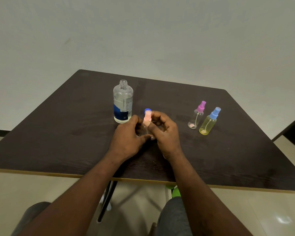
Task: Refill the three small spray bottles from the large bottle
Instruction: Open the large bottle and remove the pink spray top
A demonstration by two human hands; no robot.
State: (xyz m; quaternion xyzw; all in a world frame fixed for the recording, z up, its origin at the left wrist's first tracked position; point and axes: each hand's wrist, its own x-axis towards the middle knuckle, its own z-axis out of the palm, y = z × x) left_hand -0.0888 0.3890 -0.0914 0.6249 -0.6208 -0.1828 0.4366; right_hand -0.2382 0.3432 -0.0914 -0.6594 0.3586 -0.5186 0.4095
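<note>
The large clear bottle [123, 103] with a blue label stands uncapped at the middle left of the table [58, 133], partly filled with clear liquid. Its blue cap [147, 110] lies just behind my hands. Both hands hold a small clear spray bottle [145, 129] in the middle. My left hand [129, 135] grips its body. My right hand [163, 132] pinches its pink spray top [147, 119]. Most of that bottle is hidden by my fingers. At the right stand a clear spray bottle with a purple top [197, 116] and a yellow one with a blue top [209, 122].
The dark wooden table has a pale front edge near me, with black legs below. My knees in grey trousers show beneath it. A white wall rises behind the table. Dark furniture stands at the far right edge.
</note>
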